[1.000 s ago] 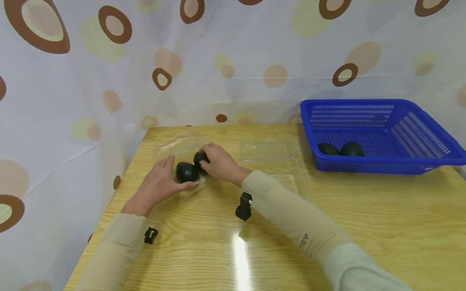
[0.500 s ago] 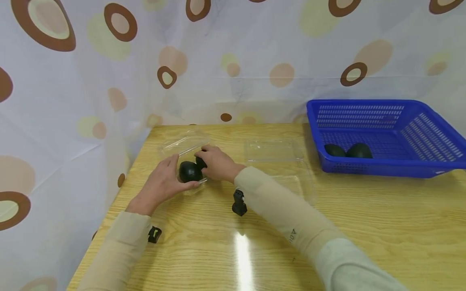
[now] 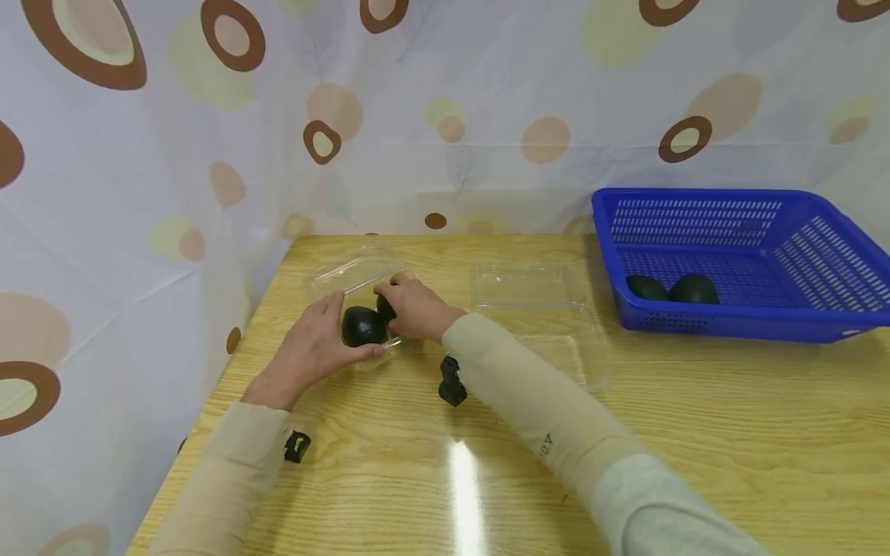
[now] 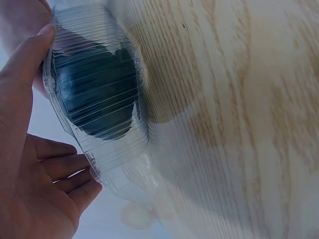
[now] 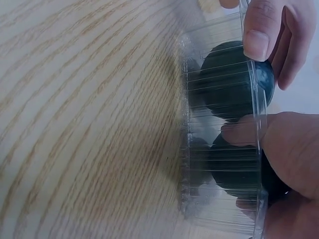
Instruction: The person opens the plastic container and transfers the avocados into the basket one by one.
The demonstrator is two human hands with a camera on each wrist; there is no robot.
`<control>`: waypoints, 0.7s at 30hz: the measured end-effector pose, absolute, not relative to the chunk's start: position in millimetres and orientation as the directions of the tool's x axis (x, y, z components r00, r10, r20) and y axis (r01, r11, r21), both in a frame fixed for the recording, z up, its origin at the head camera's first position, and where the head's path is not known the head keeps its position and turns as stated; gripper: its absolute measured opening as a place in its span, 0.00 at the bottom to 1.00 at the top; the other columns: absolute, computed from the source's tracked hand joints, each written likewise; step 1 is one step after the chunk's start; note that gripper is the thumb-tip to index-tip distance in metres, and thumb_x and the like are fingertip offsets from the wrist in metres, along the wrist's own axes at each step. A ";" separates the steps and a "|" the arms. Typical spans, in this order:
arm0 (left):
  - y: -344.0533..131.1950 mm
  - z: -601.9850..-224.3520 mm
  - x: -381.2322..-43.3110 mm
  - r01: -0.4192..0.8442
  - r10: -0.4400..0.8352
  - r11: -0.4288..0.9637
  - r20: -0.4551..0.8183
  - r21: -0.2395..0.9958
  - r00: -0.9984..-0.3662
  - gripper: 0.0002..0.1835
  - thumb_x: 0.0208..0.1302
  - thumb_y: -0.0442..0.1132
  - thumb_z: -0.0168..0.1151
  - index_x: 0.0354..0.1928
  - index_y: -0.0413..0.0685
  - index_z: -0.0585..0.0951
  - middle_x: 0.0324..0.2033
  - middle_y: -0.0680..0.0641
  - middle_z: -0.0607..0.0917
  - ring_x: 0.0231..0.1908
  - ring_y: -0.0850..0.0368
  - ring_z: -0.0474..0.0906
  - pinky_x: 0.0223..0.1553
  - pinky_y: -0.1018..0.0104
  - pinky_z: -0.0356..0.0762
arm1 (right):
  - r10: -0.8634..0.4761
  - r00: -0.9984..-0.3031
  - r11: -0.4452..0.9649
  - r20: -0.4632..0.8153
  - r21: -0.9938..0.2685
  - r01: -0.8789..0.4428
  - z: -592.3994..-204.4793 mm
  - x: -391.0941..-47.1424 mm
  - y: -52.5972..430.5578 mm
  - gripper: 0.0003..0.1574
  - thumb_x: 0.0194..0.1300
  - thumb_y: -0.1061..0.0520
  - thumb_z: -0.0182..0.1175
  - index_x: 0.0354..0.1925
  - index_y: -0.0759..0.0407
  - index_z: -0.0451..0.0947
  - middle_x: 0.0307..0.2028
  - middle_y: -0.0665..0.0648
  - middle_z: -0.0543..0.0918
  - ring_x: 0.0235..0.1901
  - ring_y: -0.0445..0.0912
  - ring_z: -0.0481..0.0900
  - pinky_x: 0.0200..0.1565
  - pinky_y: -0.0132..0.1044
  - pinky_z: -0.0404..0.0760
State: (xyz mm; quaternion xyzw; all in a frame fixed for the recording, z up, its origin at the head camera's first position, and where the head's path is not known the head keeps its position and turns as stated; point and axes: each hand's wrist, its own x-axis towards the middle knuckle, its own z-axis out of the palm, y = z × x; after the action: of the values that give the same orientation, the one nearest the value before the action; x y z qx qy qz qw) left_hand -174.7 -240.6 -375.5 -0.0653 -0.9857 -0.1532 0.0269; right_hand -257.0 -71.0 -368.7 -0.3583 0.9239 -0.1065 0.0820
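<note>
Fingers of your right hand point(image 3: 417, 309) are curled round one dark fruit point(image 3: 385, 306) inside the clear box point(image 5: 227, 216), next to a second fruit point(image 3: 363, 327). Your left hand point(image 3: 309, 347) grips the box between thumb and fingers. You seem to be settling the pair; next probably calls for a gentle release, box held steady.

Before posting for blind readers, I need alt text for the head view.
The right hand grips a dark fruit beside another in a clear box the left hand holds. Farther right on the table are a second box and a blue basket with two fruits.
</note>
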 end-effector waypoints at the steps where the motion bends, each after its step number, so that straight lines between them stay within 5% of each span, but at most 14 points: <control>1: -240.5 -375.2 -175.0 0.136 0.120 0.945 0.071 0.297 -0.990 0.59 0.40 0.73 0.58 0.66 0.38 0.52 0.60 0.35 0.64 0.59 0.39 0.62 0.54 0.46 0.66 | -0.680 -0.730 0.720 -0.073 -0.254 -0.645 -368.5 -257.0 -71.0 0.38 0.57 0.53 0.60 0.65 0.50 0.58 0.61 0.60 0.63 0.55 0.51 0.70 0.54 0.40 0.73; 21: -239.9 -375.8 -177.2 0.127 0.116 0.947 0.053 0.294 -0.992 0.63 0.38 0.76 0.55 0.67 0.37 0.50 0.62 0.34 0.61 0.61 0.39 0.60 0.55 0.46 0.65 | -0.720 -0.691 0.657 0.062 -0.260 -0.708 -365.0 -255.2 -62.7 0.34 0.60 0.56 0.55 0.64 0.55 0.58 0.59 0.62 0.64 0.53 0.53 0.71 0.53 0.42 0.73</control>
State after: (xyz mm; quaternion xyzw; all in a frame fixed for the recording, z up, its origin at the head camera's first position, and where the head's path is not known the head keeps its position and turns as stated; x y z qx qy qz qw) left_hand -177.2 -239.9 -375.8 -0.0615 -0.9866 -0.1500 0.0175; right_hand -255.2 -62.7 -365.0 -0.3922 0.9099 -0.1332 0.0232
